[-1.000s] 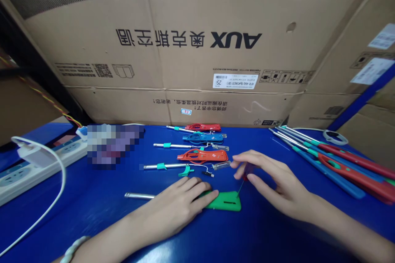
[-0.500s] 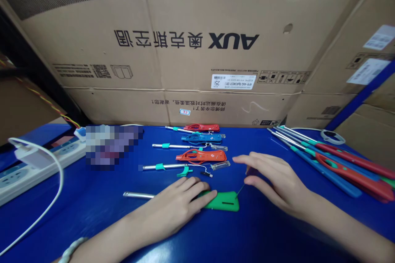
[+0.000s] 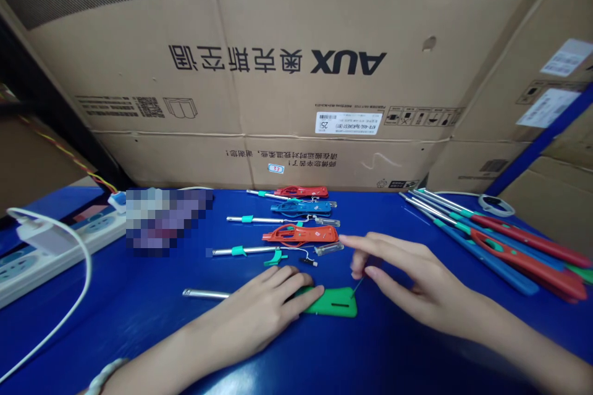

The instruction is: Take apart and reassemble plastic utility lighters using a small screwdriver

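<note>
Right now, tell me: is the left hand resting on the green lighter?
Yes, the left hand lies flat on the green lighter, covering its near end.

soft even light, wide-angle bend at the edges

the scene is evenly and fairly brightly lit from above, with no hard shadows; only faint ones lie under the hands on the blue table (image 3: 139, 321). its surface shows a mild sheen. the cardboard box (image 3: 278, 43) bows outward, and corners smear slightly. a pixelated patch (image 3: 164, 220) hides one spot. the centre stays reasonably sharp.
</note>
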### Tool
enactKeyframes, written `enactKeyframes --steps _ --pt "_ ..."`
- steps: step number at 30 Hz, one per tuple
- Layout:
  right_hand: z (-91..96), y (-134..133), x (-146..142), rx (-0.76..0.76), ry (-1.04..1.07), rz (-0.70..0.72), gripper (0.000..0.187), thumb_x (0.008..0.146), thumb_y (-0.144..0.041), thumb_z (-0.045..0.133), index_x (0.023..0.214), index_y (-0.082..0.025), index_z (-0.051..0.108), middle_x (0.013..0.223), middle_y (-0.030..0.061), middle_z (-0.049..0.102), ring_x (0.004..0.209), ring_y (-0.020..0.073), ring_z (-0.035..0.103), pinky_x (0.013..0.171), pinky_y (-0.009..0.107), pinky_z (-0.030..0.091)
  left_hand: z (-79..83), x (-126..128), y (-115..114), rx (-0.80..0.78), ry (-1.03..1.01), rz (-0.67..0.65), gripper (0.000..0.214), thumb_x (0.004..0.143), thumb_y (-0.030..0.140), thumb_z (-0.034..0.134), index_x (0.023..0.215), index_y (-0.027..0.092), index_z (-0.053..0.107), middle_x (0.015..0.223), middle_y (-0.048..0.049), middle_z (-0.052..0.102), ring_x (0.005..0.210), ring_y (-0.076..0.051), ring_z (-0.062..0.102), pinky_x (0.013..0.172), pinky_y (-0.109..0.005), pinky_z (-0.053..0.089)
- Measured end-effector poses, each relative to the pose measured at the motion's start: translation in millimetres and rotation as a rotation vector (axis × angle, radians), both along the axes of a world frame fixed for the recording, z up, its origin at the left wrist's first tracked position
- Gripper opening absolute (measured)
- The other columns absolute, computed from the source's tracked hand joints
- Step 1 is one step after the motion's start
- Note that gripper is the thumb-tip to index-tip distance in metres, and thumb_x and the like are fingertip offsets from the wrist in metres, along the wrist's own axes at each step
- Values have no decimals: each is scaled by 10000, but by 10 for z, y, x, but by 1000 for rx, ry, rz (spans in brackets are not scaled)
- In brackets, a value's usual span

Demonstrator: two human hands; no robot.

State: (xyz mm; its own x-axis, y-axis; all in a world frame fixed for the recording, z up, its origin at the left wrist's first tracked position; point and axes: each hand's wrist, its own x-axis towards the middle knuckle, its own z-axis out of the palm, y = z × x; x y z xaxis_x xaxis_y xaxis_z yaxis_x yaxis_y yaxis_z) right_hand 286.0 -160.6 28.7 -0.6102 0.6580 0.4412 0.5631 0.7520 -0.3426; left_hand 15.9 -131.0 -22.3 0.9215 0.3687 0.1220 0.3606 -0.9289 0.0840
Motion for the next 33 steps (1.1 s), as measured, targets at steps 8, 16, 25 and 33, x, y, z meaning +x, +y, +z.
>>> enactKeyframes --steps 8,16,25,33 --pt "21 -4 -7 -31 -59 54 370 979 -165 331 1336 -181 426 1024 78 640 918 152 632 802 269 529 0 1 4 13 -28 -6 448 958 118 441 1396 202 400 1253 -98 525 1091 -256 507 926 -395 440" --pt "49 24 -35 80 -96 4 199 997 -248 355 1093 -167 510 938 76 656 865 173 650 756 286 529 -15 2 16 11 2 4 462 964 134 439 1415 207 374 1261 -99 513 1093 -264 501 933 -421 441" --pt "36 16 -18 209 -148 -30 292 1006 -299 357 1212 -154 505 976 92 689 894 194 666 833 339 522 -3 2 4 29 2 4 462 959 130 437 1412 206 381 1252 -101 517 1084 -261 510 930 -421 453" --pt "-23 12 -17 176 -58 -38 212 991 -324 422 1072 -182 558 838 50 650 819 182 646 743 284 530 -22 4 11 9 -7 11 469 952 131 455 1409 209 380 1245 -95 520 1078 -257 507 921 -400 451"
